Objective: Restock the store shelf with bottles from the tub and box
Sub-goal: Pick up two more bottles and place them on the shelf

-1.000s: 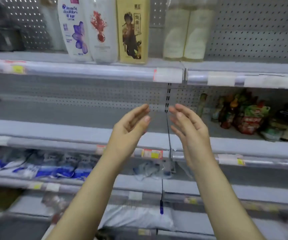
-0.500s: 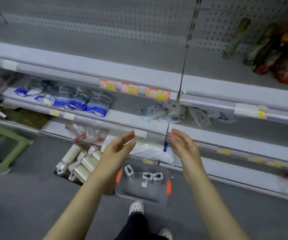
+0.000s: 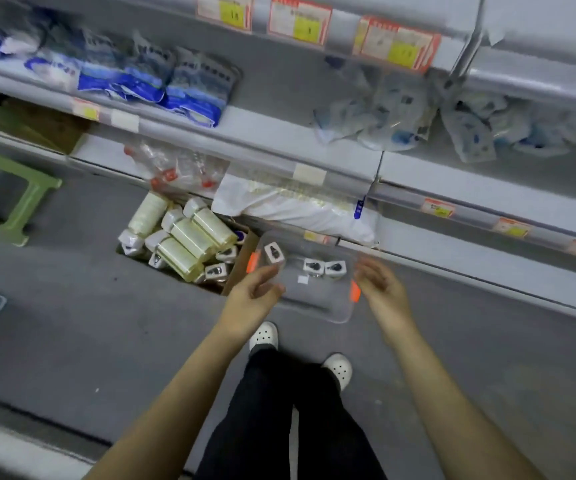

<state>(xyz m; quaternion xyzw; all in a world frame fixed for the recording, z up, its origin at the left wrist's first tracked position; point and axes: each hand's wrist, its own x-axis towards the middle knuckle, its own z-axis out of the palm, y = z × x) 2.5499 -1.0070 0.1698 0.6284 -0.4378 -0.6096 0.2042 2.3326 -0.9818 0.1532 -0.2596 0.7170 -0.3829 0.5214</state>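
While hovering with left hand [image 3: 255,292] and right hand [image 3: 380,289] loosely spread and empty over the clear tub [image 3: 314,311] on the floor beside the box [image 3: 240,268], beware toppling its small bottles [image 3: 314,266] through a hasty grab.

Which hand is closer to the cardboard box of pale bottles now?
Left. The left hand is at the tub's left edge, beside the cardboard box; the right hand is across the tub, at its right edge.

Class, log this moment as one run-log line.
left hand: open, beside tub; right hand: open, beside tub; bottles: three in tub
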